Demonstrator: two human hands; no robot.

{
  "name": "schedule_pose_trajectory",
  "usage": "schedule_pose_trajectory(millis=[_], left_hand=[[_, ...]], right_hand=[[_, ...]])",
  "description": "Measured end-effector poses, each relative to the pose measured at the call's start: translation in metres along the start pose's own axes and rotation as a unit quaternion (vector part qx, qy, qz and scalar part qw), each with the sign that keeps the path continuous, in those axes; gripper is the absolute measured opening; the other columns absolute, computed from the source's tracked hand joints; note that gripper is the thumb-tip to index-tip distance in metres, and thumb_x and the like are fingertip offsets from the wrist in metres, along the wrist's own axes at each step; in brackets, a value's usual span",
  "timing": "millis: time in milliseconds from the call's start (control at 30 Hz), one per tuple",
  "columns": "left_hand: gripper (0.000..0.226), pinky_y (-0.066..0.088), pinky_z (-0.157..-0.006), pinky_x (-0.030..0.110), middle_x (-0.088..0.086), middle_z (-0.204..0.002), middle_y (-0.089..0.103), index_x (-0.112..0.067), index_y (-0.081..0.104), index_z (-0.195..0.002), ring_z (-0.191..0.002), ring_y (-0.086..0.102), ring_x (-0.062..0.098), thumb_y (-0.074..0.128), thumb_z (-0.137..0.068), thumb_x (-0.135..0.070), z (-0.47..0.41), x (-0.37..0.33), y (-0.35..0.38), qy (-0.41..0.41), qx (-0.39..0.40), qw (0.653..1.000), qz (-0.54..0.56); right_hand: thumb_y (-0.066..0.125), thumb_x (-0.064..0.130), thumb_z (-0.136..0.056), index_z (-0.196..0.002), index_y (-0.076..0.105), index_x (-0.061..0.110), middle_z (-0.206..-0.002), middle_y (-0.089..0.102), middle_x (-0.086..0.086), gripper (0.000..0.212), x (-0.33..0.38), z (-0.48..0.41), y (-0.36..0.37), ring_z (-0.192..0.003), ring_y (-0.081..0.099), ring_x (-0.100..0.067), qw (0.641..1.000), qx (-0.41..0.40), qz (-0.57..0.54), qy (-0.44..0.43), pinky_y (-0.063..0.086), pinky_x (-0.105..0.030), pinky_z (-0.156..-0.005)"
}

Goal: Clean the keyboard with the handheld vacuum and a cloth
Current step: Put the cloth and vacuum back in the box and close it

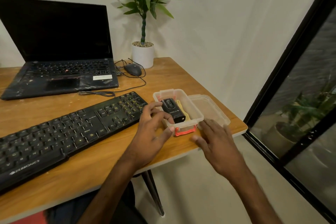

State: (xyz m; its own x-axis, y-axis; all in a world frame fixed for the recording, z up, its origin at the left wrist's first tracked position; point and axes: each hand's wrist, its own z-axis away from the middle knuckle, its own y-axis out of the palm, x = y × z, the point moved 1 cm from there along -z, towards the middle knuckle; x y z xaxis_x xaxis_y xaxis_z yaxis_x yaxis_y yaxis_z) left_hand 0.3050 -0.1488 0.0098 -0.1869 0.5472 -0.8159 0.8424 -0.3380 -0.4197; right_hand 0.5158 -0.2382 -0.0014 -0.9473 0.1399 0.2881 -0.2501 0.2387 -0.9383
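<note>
The left hand [154, 129] is spread, fingertips against the handheld vacuum [172, 110], thumb outside the clear box [181, 123]; the right hand [216, 138] lies flat beside the lid [212, 109]. The vacuum sits in the box just ahead of the nearer left hand, long axis running away from the person, yellow cloth [180, 105] beside it. One vacuum, one cloth, one keyboard [63, 132]

Keyboard [72, 129] cut by left edge; cloth [180, 104] mostly hidden (behind vacuum [171, 110]).

Wooden desk [181, 78] against pale wall [227, 23], black-framed window [291, 56] beside.
</note>
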Motion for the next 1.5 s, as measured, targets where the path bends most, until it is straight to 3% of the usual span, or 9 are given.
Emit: schedule_pose_trajectory(millis=[133, 233, 300, 533, 700, 900, 1133, 1367, 1500], left_hand=[[0.025, 0.037, -0.111, 0.040, -0.017, -0.143, 0.035, -0.039, 0.065, -0.094, -0.139, 0.032, 0.005, 0.060, -0.083, -0.060, 0.007, -0.003, -0.005, -0.003, -0.017, 1.000, 0.015], [0.024, 0.044, -0.106, 0.039, -0.018, -0.134, 0.047, -0.036, 0.068, -0.089, -0.132, 0.043, 0.005, 0.060, -0.085, -0.059, 0.009, -0.001, -0.009, -0.007, -0.034, 0.998, 0.046], [0.029, 0.048, -0.100, 0.032, -0.017, -0.127, 0.053, -0.029, 0.070, -0.088, -0.124, 0.051, 0.007, 0.062, -0.084, -0.056, 0.010, -0.003, -0.011, -0.017, -0.043, 0.995, 0.093], [0.031, 0.052, -0.087, 0.021, -0.017, -0.118, 0.058, -0.024, 0.070, -0.087, -0.116, 0.056, 0.005, 0.064, -0.081, -0.054, 0.013, -0.008, -0.012, -0.018, -0.040, 0.989, 0.141], [0.030, 0.050, -0.084, 0.018, -0.016, -0.119, 0.058, -0.025, 0.070, -0.088, -0.118, 0.055, 0.007, 0.064, -0.081, -0.054, 0.013, -0.008, -0.011, -0.018, -0.045, 0.989, 0.139], [0.028, 0.050, -0.083, 0.019, -0.015, -0.118, 0.059, -0.026, 0.070, -0.089, -0.116, 0.056, 0.009, 0.065, -0.082, -0.052, 0.013, -0.005, -0.011, -0.022, -0.044, 0.989, 0.142], [0.033, 0.047, -0.081, 0.014, -0.008, -0.128, 0.055, -0.030, 0.068, -0.106, -0.115, 0.056, 0.010, 0.066, -0.081, -0.050, 0.012, -0.002, -0.010, -0.023, -0.050, 0.990, 0.131], [0.065, 0.044, -0.099, 0.015, -0.015, -0.149, 0.035, -0.039, 0.046, -0.141, -0.132, 0.040, -0.004, 0.066, -0.081, -0.056, 0.010, 0.002, -0.010, -0.021, -0.047, 0.994, 0.092], [0.080, 0.043, -0.104, 0.015, -0.019, -0.154, 0.028, -0.035, 0.036, -0.151, -0.136, 0.036, -0.006, 0.061, -0.081, -0.064, 0.009, 0.003, -0.009, -0.036, -0.033, 0.996, 0.079]], right_hand=[[0.049, 0.074, -0.085, -0.149, 0.040, 0.029, -0.155, 0.035, 0.011, 0.078, 0.000, 0.031, 0.004, -0.147, 0.026, -0.012, 0.999, -0.024, 0.039, -0.022, 0.016, -0.054, -0.121], [0.084, 0.027, -0.077, -0.127, 0.062, 0.023, -0.131, 0.061, 0.003, 0.055, -0.007, 0.042, 0.007, -0.121, 0.058, -0.023, 0.986, -0.134, 0.087, -0.038, 0.044, -0.054, -0.101], [0.075, 0.007, -0.083, -0.115, 0.068, 0.022, -0.117, 0.068, 0.003, 0.036, -0.013, 0.048, 0.002, -0.106, 0.063, -0.023, 0.968, -0.230, 0.092, -0.051, 0.046, -0.050, -0.094], [0.055, 0.007, -0.096, -0.112, 0.067, 0.001, -0.098, 0.067, -0.016, 0.021, -0.006, 0.038, -0.069, -0.086, 0.060, -0.036, 0.894, -0.444, 0.044, -0.028, 0.044, -0.046, -0.080], [0.064, 0.019, -0.095, -0.110, 0.063, 0.006, -0.097, 0.065, -0.001, 0.019, 0.015, 0.015, -0.111, -0.078, 0.060, -0.005, 0.837, -0.506, -0.204, 0.042, 0.047, -0.015, -0.069], [0.069, 0.022, -0.092, -0.105, 0.061, 0.017, -0.096, 0.070, -0.009, 0.016, 0.039, -0.001, -0.085, -0.079, 0.074, -0.022, 0.785, -0.453, -0.420, 0.046, 0.058, -0.057, -0.072], [0.070, 0.014, -0.092, -0.102, 0.059, 0.018, -0.089, 0.071, -0.003, 0.015, 0.077, 0.006, -0.056, -0.079, 0.073, -0.020, 0.784, -0.421, -0.454, 0.049, 0.060, -0.044, -0.070], [0.070, 0.011, -0.090, -0.112, 0.052, 0.022, -0.109, 0.067, -0.006, 0.030, 0.097, 0.004, -0.036, -0.097, 0.071, -0.019, 0.738, -0.355, -0.570, 0.065, 0.057, -0.024, -0.068], [0.072, 0.021, -0.088, -0.135, 0.040, 0.032, -0.105, 0.062, 0.002, 0.059, 0.099, 0.008, -0.026, -0.093, 0.071, -0.014, 0.775, -0.286, -0.557, 0.089, 0.060, -0.030, -0.068]])
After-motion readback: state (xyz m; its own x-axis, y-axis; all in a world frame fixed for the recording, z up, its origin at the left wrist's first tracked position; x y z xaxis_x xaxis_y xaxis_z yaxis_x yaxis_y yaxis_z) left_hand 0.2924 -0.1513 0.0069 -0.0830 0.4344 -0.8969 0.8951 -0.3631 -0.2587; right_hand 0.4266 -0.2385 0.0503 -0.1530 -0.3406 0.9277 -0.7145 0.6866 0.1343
